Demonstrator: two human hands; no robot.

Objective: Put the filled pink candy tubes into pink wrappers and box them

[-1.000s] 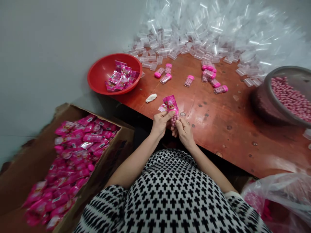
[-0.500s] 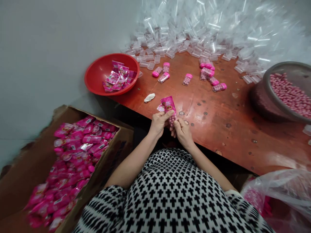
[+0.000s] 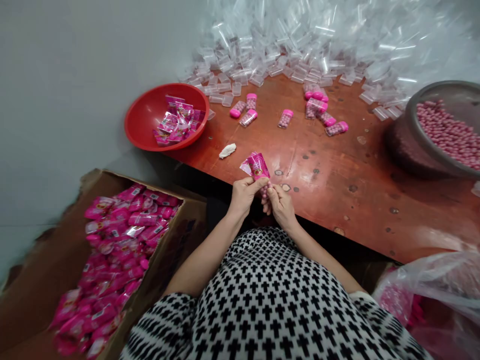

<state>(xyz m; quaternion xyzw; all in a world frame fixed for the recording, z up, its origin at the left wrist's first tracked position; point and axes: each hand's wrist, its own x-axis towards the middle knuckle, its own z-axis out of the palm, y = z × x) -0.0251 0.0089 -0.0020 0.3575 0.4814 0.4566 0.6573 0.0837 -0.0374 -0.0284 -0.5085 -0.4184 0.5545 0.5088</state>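
Just past the table's front edge, my left hand (image 3: pixel 242 197) is closed with its thumb against a pink printed sleeve (image 3: pixel 258 166). The sleeve meets a small clear bottle of pink balls (image 3: pixel 265 190), largely covered by my fingers. My right hand (image 3: pixel 282 206) pinches this bottle from the right. How far the sleeve reaches over the bottle is hidden. A second shiny wrapper shows at the left behind the sleeve. Beyond my hands, several filled bottles with pink caps (image 3: pixel 285 119) lie on the wooden table (image 3: pixel 318 175).
A red bowl (image 3: pixel 138 120) of flat pink sleeves stands at the left. Below it is a cardboard box (image 3: pixel 176 220) of sleeved bottles. Clear empty containers (image 3: pixel 262 60) are heaped at the back. A grey tub (image 3: pixel 412 130) of pink balls stands right, above a plastic bag (image 3: pixel 431 280).
The pink sleeve has moved lower toward my fingers and tilted left, exposing more of the wrapper behind it. Both hands keep their grip. The view has shifted slightly.
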